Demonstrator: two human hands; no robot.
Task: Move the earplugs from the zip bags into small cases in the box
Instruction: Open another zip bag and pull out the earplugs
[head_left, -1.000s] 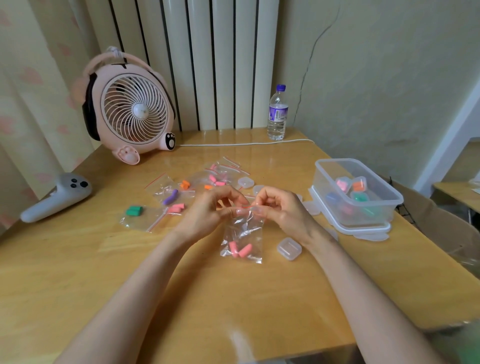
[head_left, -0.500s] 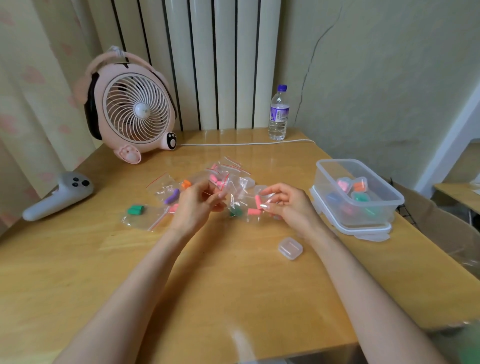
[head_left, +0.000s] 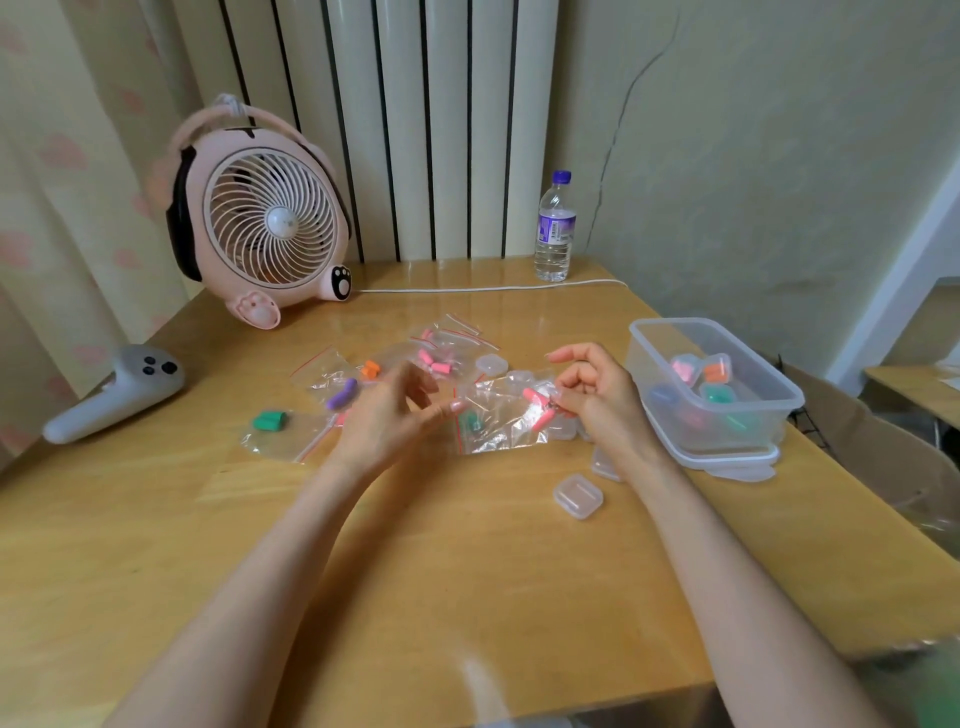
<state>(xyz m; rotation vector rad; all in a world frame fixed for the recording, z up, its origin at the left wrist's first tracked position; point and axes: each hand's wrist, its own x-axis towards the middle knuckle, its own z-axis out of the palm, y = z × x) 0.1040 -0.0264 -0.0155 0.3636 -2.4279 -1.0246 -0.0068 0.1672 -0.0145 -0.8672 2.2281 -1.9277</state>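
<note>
Holds a clear zip bag (head_left: 498, 415) stretched sideways just above the table (head_left: 467, 571), between both hands. Pinches its 3 o'clock end with the right hand (head_left: 597, 395), thumb and fingertips pressed together on the film, right beside two pink earplugs (head_left: 536, 402) inside. Touches the 9 o'clock end, by the red zip stripe, with one fingertip of the left hand (head_left: 389, 421), fingers spread and loosely curved, clamping nothing.

Shows crinkled, glossy film with glare patches. Shows a green plug (head_left: 470, 421) through it; cannot tell whether inside or lying beneath.

Finds other bags (head_left: 291, 441) flat on the table from 9 to 12 o'clock of the held one, with green, purple, orange and pink plugs in them.

Finds a shut small case (head_left: 577, 496) at 5 o'clock of the held bag, apart from both hands. Finds the clear box (head_left: 675, 322) at 3 o'clock of the right hand, standing on its lid (head_left: 727, 462), with filled cases (head_left: 717, 366) inside showing pink, orange and green.

Finds a pink fan (head_left: 270, 228) at 10 o'clock, a water bottle (head_left: 555, 228) at 1 o'clock and a grey controller (head_left: 114, 395) at 9 o'clock.
</note>
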